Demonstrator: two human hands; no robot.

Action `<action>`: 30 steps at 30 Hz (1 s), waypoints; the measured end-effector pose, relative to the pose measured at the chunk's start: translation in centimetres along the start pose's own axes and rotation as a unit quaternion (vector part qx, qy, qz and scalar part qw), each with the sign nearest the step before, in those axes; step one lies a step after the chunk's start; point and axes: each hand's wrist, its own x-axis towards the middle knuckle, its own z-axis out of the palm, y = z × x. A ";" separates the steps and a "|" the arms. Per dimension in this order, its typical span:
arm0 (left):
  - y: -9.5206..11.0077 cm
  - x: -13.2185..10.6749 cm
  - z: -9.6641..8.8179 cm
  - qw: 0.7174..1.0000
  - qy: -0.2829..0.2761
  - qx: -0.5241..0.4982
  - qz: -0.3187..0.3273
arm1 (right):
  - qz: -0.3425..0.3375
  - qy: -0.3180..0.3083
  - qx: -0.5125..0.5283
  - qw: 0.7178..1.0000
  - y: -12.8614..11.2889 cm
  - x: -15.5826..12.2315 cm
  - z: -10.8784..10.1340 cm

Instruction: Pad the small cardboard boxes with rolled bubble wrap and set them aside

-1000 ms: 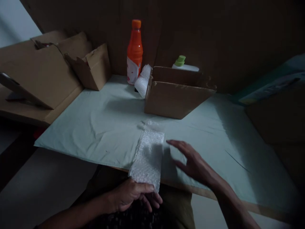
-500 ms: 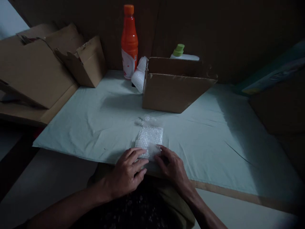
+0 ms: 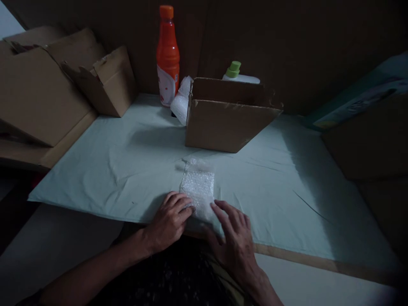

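A small piece of bubble wrap (image 3: 198, 190) lies flat on the pale sheet (image 3: 134, 165) that covers the table, near its front edge. My left hand (image 3: 168, 221) rests on the wrap's near left corner, fingers stretched forward and pressing down. My right hand (image 3: 234, 238) lies flat at the wrap's near right corner, fingers spread on the wrap's edge and the sheet. Neither hand grips anything. The scene is dim.
An open cardboard box (image 3: 228, 121) stands behind the wrap. An orange bottle (image 3: 167, 57), a roll of bubble wrap (image 3: 181, 102) and a green-capped white bottle (image 3: 237, 74) stand at the back. Folded cartons (image 3: 63, 80) lie left. More cardboard (image 3: 369, 140) is at right.
The bubble wrap hung over the table edge in my left hand a second ago; now it lies shorter and flat on the sheet. Both hands have come onto its near edge.
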 end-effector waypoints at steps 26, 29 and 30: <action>-1.6 1.0 -1.4 0.994 -0.005 -0.096 -0.045 | 0.017 -0.049 0.136 0.989 0.9 0.8 0.8; -1.8 1.9 -0.9 0.996 -0.008 -0.065 -0.065 | 0.035 -0.032 0.095 0.994 1.0 0.5 0.6; -1.9 2.4 -0.7 0.996 -0.014 -0.043 -0.075 | 0.041 -0.023 0.066 0.997 0.9 0.5 0.5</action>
